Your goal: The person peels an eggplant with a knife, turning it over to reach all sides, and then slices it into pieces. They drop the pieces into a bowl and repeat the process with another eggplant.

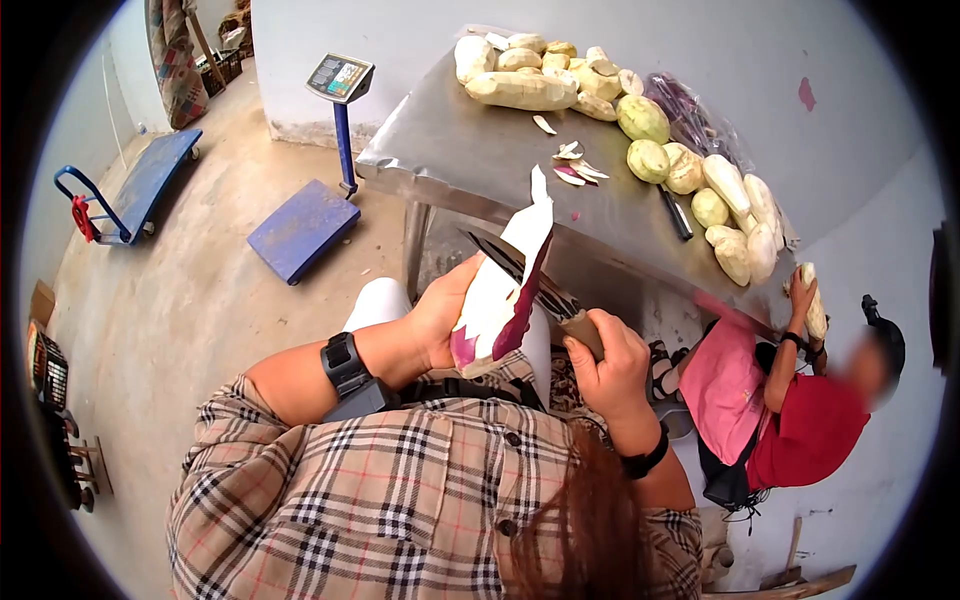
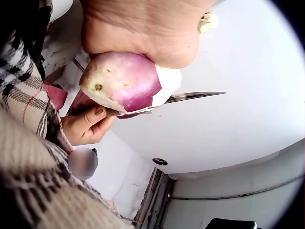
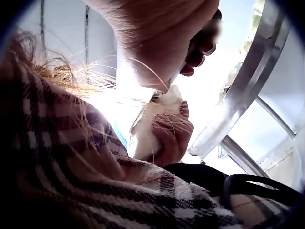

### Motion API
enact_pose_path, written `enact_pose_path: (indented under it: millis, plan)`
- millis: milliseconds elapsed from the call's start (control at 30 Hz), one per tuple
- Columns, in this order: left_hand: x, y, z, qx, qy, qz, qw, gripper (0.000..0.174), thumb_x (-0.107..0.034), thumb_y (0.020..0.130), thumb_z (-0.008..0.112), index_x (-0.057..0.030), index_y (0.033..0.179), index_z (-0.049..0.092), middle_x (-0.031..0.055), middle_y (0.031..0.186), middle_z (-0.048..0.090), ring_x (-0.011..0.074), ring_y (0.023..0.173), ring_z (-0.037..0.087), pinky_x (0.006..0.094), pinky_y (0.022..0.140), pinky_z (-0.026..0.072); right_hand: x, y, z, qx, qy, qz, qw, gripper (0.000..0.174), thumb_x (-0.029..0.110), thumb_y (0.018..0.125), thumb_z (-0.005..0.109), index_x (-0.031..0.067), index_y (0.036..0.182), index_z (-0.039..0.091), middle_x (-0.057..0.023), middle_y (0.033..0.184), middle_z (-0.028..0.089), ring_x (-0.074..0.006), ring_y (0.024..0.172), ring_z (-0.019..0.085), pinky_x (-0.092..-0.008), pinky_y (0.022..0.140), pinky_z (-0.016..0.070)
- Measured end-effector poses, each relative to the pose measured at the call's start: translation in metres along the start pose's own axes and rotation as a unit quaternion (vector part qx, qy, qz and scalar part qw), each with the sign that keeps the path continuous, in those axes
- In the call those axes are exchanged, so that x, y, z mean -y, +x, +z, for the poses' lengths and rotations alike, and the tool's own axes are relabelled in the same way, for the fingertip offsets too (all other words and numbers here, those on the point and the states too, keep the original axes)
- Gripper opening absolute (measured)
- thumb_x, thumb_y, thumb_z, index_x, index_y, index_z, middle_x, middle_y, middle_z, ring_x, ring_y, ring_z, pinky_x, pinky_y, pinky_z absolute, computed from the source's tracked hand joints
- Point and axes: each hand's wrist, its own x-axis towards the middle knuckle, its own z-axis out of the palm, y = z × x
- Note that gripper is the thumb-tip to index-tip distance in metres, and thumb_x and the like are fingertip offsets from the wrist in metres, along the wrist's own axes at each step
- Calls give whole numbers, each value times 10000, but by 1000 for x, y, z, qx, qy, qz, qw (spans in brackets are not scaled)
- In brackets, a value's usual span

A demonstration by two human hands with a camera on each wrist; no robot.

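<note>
My left hand [image 1: 437, 312] grips a large, partly peeled eggplant [image 1: 488, 305] from the side, above my lap. Most of its near face is white flesh, with purple skin along the right edge and bottom. In the left wrist view, the eggplant's rounded end [image 2: 126, 81] is purple and pale with a small brown scar. My right hand [image 1: 615, 368] holds a knife [image 1: 582, 330] by its light brown handle. The dark blade crosses the eggplant, its tip showing past the left side; a peel strip hides its middle. Backlight washes out much of the right wrist view.
A metal table [image 1: 450, 140] ahead carries peeled eggplants [image 1: 520, 92], a dark-handled knife [image 1: 676, 213], peel scraps [image 1: 580, 172] and a plastic bag [image 1: 690, 115]. A platform scale [image 1: 305, 230] and blue cart [image 1: 150, 185] stand left. Another person [image 1: 800, 420] sits right, holding a peeled eggplant.
</note>
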Motion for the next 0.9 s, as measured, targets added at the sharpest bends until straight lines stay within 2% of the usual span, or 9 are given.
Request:
enact_pose_path:
  millis: [133, 233, 333, 467, 667, 767, 900]
  plan:
    - [1, 4, 0, 18, -26, -14, 999, 365, -373, 904, 400, -49, 1003, 535, 100, 835, 618, 226, 692, 603, 356, 641, 515, -3, 0, 2, -9, -14, -12, 1000, 300, 167, 698, 668, 9, 912, 529, -121, 687, 541, -310, 593, 540, -365, 534, 425]
    - [0, 3, 7, -41, -9, -16, 999, 408, -376, 862, 395, -7, 939, 551, 146, 760, 591, 271, 693, 591, 360, 598, 512, -3, 2, 3, -11, -20, -18, 1000, 304, 166, 690, 671, 10, 910, 530, -117, 677, 530, -306, 582, 531, -366, 527, 416]
    - [0, -1, 7, 6, -31, -40, 999, 428, -376, 852, 401, 13, 960, 542, 166, 786, 591, 294, 719, 596, 383, 595, 520, 3, 4, 3, -13, -22, -24, 999, 302, 170, 687, 674, 15, 905, 533, -109, 669, 522, -301, 575, 525, -362, 523, 409]
    - [3, -5, 1, 7, -68, -93, 993, 464, -384, 852, 399, 42, 989, 522, 191, 851, 583, 309, 746, 597, 418, 582, 524, 11, 9, 6, -20, -24, -32, 999, 297, 175, 684, 677, 23, 898, 537, -99, 662, 516, -292, 566, 520, -356, 517, 403]
    - [-2, 0, -7, 62, -111, -78, 989, 466, -408, 873, 383, 19, 994, 529, 192, 876, 572, 315, 780, 574, 425, 634, 516, 8, 25, 11, -19, -32, -50, 998, 305, 190, 683, 682, 32, 900, 537, -98, 660, 515, -289, 562, 521, -358, 506, 405]
    - [-11, 17, -7, 54, -97, -70, 991, 420, -416, 876, 413, -36, 935, 583, 162, 848, 617, 307, 757, 615, 408, 626, 523, -8, 40, 12, -8, -32, -47, 998, 305, 206, 691, 680, 35, 898, 536, -102, 677, 531, -294, 578, 532, -364, 513, 419]
    - [-25, 37, -1, 67, -154, -91, 982, 423, -419, 872, 429, -30, 937, 581, 163, 834, 612, 297, 740, 602, 392, 662, 512, -30, 62, 17, -30, -38, -51, 998, 280, 226, 715, 663, 46, 890, 539, -122, 716, 563, -323, 622, 551, -383, 551, 444]
